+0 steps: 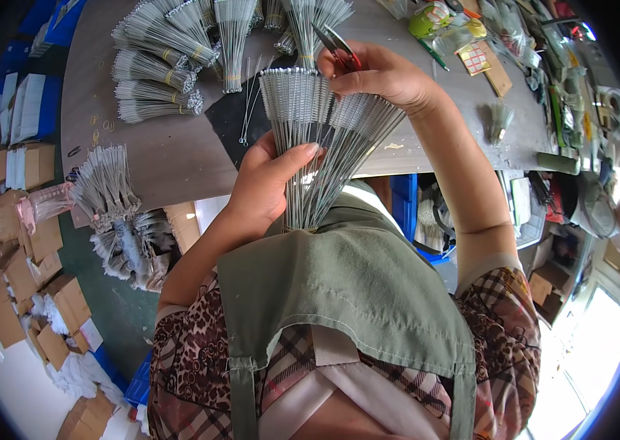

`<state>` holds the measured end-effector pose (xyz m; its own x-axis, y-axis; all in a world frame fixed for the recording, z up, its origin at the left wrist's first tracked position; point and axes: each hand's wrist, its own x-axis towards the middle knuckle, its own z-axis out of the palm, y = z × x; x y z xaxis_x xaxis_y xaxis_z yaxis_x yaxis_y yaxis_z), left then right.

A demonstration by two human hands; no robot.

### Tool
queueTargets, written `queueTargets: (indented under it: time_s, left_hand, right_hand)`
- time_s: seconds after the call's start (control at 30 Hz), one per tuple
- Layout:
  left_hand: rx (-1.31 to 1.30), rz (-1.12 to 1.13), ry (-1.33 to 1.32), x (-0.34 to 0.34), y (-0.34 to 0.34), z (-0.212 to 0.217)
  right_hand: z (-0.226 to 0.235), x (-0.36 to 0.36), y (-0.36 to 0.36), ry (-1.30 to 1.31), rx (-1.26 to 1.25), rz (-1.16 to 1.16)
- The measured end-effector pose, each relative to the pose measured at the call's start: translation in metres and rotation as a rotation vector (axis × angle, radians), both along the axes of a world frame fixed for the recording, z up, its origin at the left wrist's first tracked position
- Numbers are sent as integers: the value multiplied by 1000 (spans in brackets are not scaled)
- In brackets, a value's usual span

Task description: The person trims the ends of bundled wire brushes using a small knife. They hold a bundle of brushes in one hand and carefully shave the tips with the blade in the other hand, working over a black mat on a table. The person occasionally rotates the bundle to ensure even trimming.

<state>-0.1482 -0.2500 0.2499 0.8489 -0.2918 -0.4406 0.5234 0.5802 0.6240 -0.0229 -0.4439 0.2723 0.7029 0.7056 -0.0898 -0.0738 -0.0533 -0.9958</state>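
My left hand [269,176] is wrapped round a fanned bundle of thin wire tube brushes [291,99], at the table's near edge. Their bristled ends point away from me and the bare wire stems run down to my apron. My right hand [390,77] holds small scissors [338,48] with red handles, blades pointing up and left. Its fingers are at the far right part of the brush tips; whether they also touch a brush is hard to tell. A few loose brushes [250,110] lie on a dark mat [223,126] left of the bundle.
Several banded brush bundles [152,70] lie at the table's far left and centre. More brushes [104,183] stand at the left edge. A green pencil [434,55], a wooden strip [499,77] and a small brush bundle [500,121] lie on the right. Cardboard boxes [2,293] fill the floor at left.
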Motion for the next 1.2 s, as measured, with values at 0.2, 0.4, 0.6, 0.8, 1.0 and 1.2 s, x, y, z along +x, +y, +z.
queueTargets:
  time_s: [0.2,0.4,0.6,0.8,1.0,1.2]
  left_hand:
    - [40,21,-13,-1,-1,-3]
    - [51,-4,-17,0,-1,-1]
    - [42,-99,-22,7,-6,2]
    - [7,-121,-7,8,-7,8]
    - [9,-71,55,4,-2,2]
    - [-42,-40,103,7,7,-2]
  right_hand:
    - [-6,0,-4,43,94,64]
    - [-2,1,-6,91,62,66]
    - [-4,11,4,-132,-190,-92]
    - [5,10,25,-389,-314,-240]
    - [-8,11,8,-27,-50,-19]
    - [-6,8,11,56,-2,-9]
